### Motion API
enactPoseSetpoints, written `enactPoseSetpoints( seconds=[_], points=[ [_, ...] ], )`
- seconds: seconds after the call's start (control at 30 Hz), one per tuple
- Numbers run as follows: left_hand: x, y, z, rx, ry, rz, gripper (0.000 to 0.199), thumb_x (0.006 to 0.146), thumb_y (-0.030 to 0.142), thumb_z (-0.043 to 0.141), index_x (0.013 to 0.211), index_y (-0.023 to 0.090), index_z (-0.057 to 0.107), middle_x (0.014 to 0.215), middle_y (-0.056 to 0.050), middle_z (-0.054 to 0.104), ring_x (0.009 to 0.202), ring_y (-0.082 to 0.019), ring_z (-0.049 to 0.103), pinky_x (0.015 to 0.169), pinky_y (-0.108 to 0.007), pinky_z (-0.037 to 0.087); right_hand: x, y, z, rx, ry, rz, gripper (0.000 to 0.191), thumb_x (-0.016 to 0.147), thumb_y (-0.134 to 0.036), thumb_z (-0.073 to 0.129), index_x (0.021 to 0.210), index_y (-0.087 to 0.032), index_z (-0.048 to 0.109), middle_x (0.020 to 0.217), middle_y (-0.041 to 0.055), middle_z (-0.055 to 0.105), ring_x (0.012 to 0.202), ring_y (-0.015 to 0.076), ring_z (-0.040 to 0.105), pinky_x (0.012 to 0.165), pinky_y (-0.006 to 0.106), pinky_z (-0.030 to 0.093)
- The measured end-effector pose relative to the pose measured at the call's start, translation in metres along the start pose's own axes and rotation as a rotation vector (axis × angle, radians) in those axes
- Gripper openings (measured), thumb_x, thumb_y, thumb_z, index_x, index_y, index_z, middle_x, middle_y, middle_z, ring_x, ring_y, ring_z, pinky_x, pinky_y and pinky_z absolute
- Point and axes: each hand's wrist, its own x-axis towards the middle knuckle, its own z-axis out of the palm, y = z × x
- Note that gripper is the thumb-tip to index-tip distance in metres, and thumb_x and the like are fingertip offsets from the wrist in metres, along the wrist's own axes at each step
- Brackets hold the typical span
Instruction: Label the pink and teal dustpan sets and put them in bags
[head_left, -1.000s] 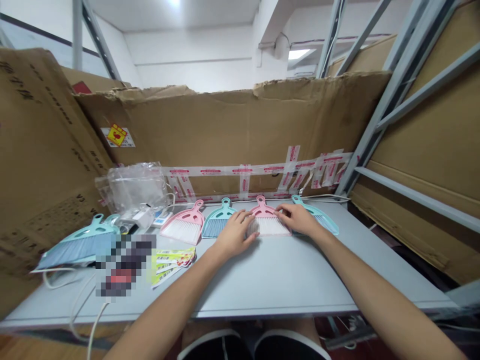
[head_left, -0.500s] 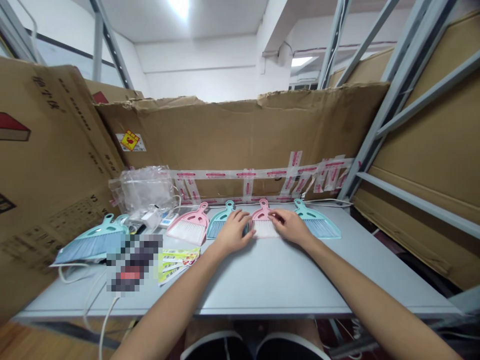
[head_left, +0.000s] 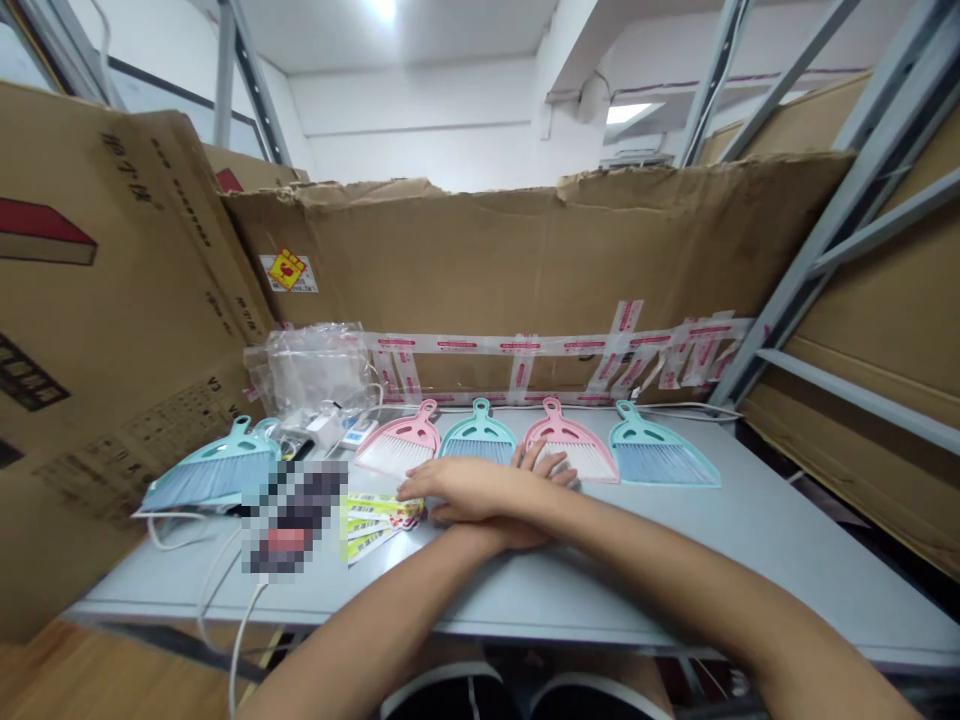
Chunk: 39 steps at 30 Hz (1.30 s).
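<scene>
My forearms are crossed over the table, the right over the left. My right hand (head_left: 457, 487) reaches left with its fingers extended, close to the fanned yellow-green printed cards (head_left: 375, 520); it appears to hold nothing. Partly hidden beneath my right arm, my left hand (head_left: 544, 465) has its fingers spread by a pink dustpan (head_left: 574, 432) with a white-bristled brush. In the same row lie a teal dustpan (head_left: 480, 425) with blue bristles, another pink dustpan (head_left: 426, 430) further left, and a teal dustpan (head_left: 660, 450) at the right end.
Another teal dustpan and brush (head_left: 217, 470) lies at far left. Beside it are a pixelated dark object (head_left: 304, 510), white cables (head_left: 244, 620) and clear plastic bags (head_left: 315, 365). A taped cardboard sheet (head_left: 480, 260) stands behind the table, with metal shelf posts (head_left: 795, 290) at right.
My right hand has swung left across my left arm, from the pink dustpan to the cards. My left hand has moved right and nearer to me. The view has turned slightly left.
</scene>
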Motion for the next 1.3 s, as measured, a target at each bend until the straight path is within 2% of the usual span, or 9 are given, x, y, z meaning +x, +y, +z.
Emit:
enactPoseSetpoints(
  seconds=[0.13,0.23,0.43,0.57,0.7,0.87,1.03,1.2,1.3],
  points=[
    [0.003,-0.004,-0.003,-0.023,-0.047,0.029,0.054,0.114,0.052,0.056,0.164,0.031,0.058,0.178,-0.007,0.049,0.176,-0.036,0.019,0.143,-0.063,0.019,0.053,-0.049,-0.003,-0.061,-0.348,-0.379,0.023,0.104,-0.03,0.074,0.124,-0.033,0.085,0.105,0.0051,0.086,0.095,0.0265,0.078,0.084,0.036,0.057],
    [0.009,-0.007,-0.001,-0.003,-0.031,-0.014,0.053,0.114,0.052,0.058,0.162,0.029,0.06,0.174,-0.008,0.054,0.175,-0.036,0.021,0.142,-0.064,0.021,0.086,-0.076,-0.013,-0.17,-0.43,-0.582,0.021,0.102,-0.023,0.072,0.116,-0.028,0.087,0.1,0.0074,0.085,0.09,0.0248,0.077,0.076,0.031,0.05],
    [0.016,-0.009,0.002,-0.009,-0.036,-0.051,0.059,0.109,0.063,0.063,0.157,0.029,0.064,0.168,-0.008,0.059,0.173,-0.038,0.027,0.141,-0.065,0.024,0.073,-0.07,-0.009,-0.104,-0.366,-0.476,0.016,0.105,-0.034,0.076,0.118,-0.029,0.084,0.105,0.0075,0.084,0.097,0.027,0.076,0.082,0.032,0.049],
    [0.007,-0.007,-0.007,-0.091,-0.022,-0.068,0.05,0.113,0.05,0.059,0.158,0.029,0.062,0.172,-0.005,0.056,0.175,-0.034,0.022,0.143,-0.063,0.018,0.061,-0.054,-0.009,0.163,-0.256,-0.277,0.019,0.091,-0.042,0.093,0.106,-0.035,0.085,0.103,0.0013,0.085,0.104,0.0285,0.074,0.089,0.032,0.052],
    [-0.002,-0.005,-0.024,-0.177,-0.101,-0.018,0.059,0.109,0.043,0.062,0.166,0.032,0.055,0.18,-0.004,0.046,0.173,-0.039,0.025,0.142,-0.066,0.019,0.062,-0.024,-0.034,0.538,-0.2,-0.346,0.03,0.085,-0.051,0.096,0.086,-0.025,0.08,0.093,0.0006,0.082,0.09,0.0234,0.074,0.086,0.031,0.056],
    [0.001,0.002,-0.046,-0.309,-0.049,0.017,0.054,0.109,0.046,0.061,0.155,0.02,0.067,0.164,-0.016,0.062,0.153,-0.04,0.056,0.131,-0.056,0.045,0.039,0.039,-0.078,0.806,0.136,-0.09,0.049,0.082,-0.066,0.092,0.086,-0.02,0.075,0.081,0.0024,0.074,0.073,0.0178,0.064,0.069,0.03,0.052],
    [0.008,0.006,-0.055,-0.418,0.048,0.135,0.036,0.113,0.039,0.055,0.138,0.022,0.076,0.141,-0.014,0.076,0.146,-0.031,0.06,0.131,-0.05,0.043,-0.006,0.114,-0.094,0.893,0.367,0.153,0.058,0.073,-0.073,0.094,0.086,-0.021,0.074,0.082,0.0025,0.072,0.075,0.0184,0.061,0.067,0.031,0.051],
    [0.011,0.002,-0.043,-0.824,0.109,-0.163,0.054,0.11,0.05,0.064,0.157,0.023,0.063,0.145,-0.018,0.075,0.136,-0.032,0.069,0.115,-0.05,0.057,-0.035,0.146,-0.089,0.875,0.555,0.24,0.061,0.073,-0.077,0.092,0.089,-0.021,0.075,0.08,0.004,0.073,0.072,0.0191,0.061,0.068,0.033,0.051],
    [0.016,-0.002,-0.032,-1.274,0.15,-0.331,0.087,0.101,0.061,0.075,0.174,0.027,0.04,0.158,-0.02,0.066,0.136,-0.033,0.071,0.107,-0.049,0.062,-0.04,0.133,-0.085,0.768,0.457,0.111,0.048,0.086,-0.068,0.086,0.091,-0.021,0.079,0.086,0.0064,0.077,0.075,0.0208,0.065,0.07,0.034,0.053]
  ],
)
